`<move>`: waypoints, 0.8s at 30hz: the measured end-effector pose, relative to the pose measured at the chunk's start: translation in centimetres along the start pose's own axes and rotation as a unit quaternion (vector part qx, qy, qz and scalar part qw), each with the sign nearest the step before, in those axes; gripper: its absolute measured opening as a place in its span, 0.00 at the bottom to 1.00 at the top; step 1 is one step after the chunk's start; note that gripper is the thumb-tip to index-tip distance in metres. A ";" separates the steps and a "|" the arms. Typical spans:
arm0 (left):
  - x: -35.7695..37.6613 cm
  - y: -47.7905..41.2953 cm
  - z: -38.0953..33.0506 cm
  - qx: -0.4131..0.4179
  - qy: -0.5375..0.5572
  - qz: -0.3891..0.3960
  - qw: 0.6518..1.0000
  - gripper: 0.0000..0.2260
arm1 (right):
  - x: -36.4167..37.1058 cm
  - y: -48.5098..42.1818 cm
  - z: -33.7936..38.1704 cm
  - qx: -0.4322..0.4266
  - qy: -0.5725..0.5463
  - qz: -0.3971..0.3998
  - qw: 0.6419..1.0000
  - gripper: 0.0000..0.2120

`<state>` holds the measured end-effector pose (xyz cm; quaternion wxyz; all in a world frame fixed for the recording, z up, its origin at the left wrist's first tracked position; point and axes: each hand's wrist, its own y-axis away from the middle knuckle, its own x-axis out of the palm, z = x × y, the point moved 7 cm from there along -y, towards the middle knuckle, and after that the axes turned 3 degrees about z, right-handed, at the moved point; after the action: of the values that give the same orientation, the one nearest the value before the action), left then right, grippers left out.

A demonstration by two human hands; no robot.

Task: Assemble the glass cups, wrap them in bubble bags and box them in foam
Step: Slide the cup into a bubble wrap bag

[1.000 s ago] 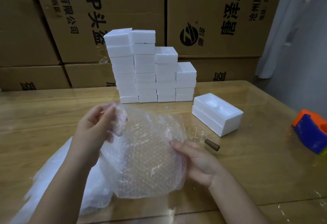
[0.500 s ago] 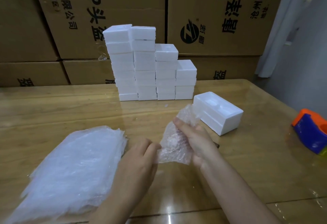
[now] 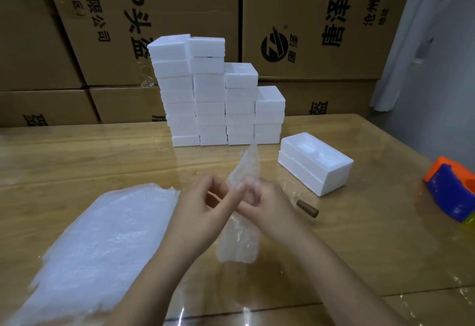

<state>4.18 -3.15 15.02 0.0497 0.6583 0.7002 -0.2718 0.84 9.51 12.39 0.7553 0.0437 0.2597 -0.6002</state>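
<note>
Pinching a crumpled bubble bag (image 3: 239,238) upright over the table (image 3: 77,156), the left hand (image 3: 203,210) closes thumb and forefinger on its edge. The right hand (image 3: 267,204) curls its fingers around the bag's middle, though blur hides the exact grip. A pile of flat bubble bags (image 3: 102,243) lies to the left, cut off by the frame. Just right of the hands lies a glass cup (image 3: 290,186), nearly invisible except for its brown handle. Beyond sit an open foam box (image 3: 316,163), a blue and orange tape dispenser (image 3: 452,189) and stacked foam boxes (image 3: 216,94). Cardboard cartons (image 3: 321,17) behind are printed sideways with "唐泽" and "头盔".
</note>
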 end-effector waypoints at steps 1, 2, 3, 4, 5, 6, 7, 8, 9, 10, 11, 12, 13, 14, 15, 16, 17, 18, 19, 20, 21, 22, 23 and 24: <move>0.1 -0.3 0.2 -0.018 -0.012 -0.004 1.000 0.18 | 0.1 0.1 0.3 -0.022 0.040 0.008 0.999 0.18; 0.2 -0.4 0.5 -0.033 -0.025 0.001 0.999 0.17 | 0.2 0.2 0.6 -0.042 0.079 0.014 0.996 0.18; 0.3 -0.6 0.9 -0.045 -0.032 0.013 0.998 0.15 | 0.1 0.3 1.0 -0.064 0.116 0.016 0.991 0.17; 0.3 -0.7 1.2 -0.055 -0.034 0.024 0.998 0.13 | 0.2 0.4 1.5 -0.087 0.137 0.019 0.987 0.17; 0.3 -0.8 1.5 -0.063 -0.036 0.033 0.997 0.10 | 0.1 0.5 1.9 -0.105 0.137 0.024 0.985 0.17; 0.2 -1.0 1.7 -0.071 -0.038 0.039 0.996 0.08 | 0.1 0.6 2.1 -0.111 0.121 0.033 0.986 0.17; 0.1 -1.0 1.8 -0.077 -0.041 0.041 0.995 0.08 | 0.1 0.6 2.1 -0.110 0.106 0.042 0.987 0.18; -0.2 -1.2 1.9 -0.082 -0.039 0.039 0.995 0.08 | 0.1 0.7 2.2 -0.109 0.092 0.051 0.988 0.21; -0.6 -1.3 2.0 -0.085 -0.033 0.033 0.995 0.08 | 0.1 0.8 2.3 -0.111 0.072 0.058 0.989 0.24; -1.2 -1.5 2.0 -0.087 -0.026 0.023 0.996 0.07 | -0.1 0.8 2.2 -0.108 0.038 0.056 0.992 0.24; -1.9 -1.7 2.0 -0.090 -0.019 0.012 0.996 0.06 | -0.4 0.7 2.0 -0.096 0.004 0.044 0.994 0.22; -2.7 -1.9 2.0 -0.091 -0.017 -0.002 0.996 0.05 | -1.0 0.5 1.5 -0.082 -0.014 0.021 0.996 0.19; -3.5 -2.0 1.9 -0.089 -0.023 -0.017 0.996 0.04 | -1.7 0.3 1.0 -0.069 -0.020 -0.008 0.997 0.16; -4.4 -2.2 1.7 -0.079 -0.042 -0.036 0.995 0.05 | -2.4 0.1 0.5 -0.055 -0.024 -0.038 0.997 0.14; -5.2 -2.3 1.3 -0.063 -0.071 -0.057 0.994 0.06 | -3.1 0.0 -0.1 -0.033 -0.026 -0.069 0.997 0.14; -6.0 -2.4 0.7 -0.044 -0.103 -0.082 0.990 0.07 | -3.8 -0.1 -0.8 -0.006 -0.031 -0.096 0.995 0.14; -6.7 -2.3 0.0 -0.025 -0.128 -0.111 0.985 0.07 | -4.4 -0.2 -1.5 0.020 -0.033 -0.114 0.993 0.15; -7.2 -2.3 -0.8 -0.007 -0.143 -0.139 0.980 0.06 | -4.9 -0.3 -2.2 0.043 -0.028 -0.113 0.992 0.16; -7.6 -2.2 -1.5 0.011 -0.149 -0.164 0.975 0.06 | -5.0 -0.3 -2.6 0.057 -0.020 -0.088 0.994 0.17; -7.7 -2.1 -2.1 0.026 -0.153 -0.181 0.971 0.05 | -4.7 -0.3 -2.8 0.063 -0.026 -0.045 0.997 0.18; -7.5 -2.2 -2.7 0.039 -0.159 -0.189 0.968 0.06 | -4.4 -0.2 -2.8 0.062 -0.049 0.002 0.997 0.18; -6.9 -2.4 -3.0 0.048 -0.171 -0.185 0.967 0.06 | -4.4 -0.2 -3.0 0.058 -0.086 0.023 0.994 0.19; -6.2 -2.6 -3.2 0.051 -0.185 -0.171 0.966 0.05 | -4.9 -0.1 -3.5 0.058 -0.110 0.009 0.992 0.17; -5.4 -2.9 -3.1 0.044 -0.200 -0.150 0.967 0.05 | -5.9 -0.2 -4.3 0.066 -0.112 -0.033 0.991 0.15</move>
<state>2.96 -6.54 20.83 0.1184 0.4794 0.7542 -0.4328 -1.63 16.30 11.30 0.7547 0.0173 0.1352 -0.6417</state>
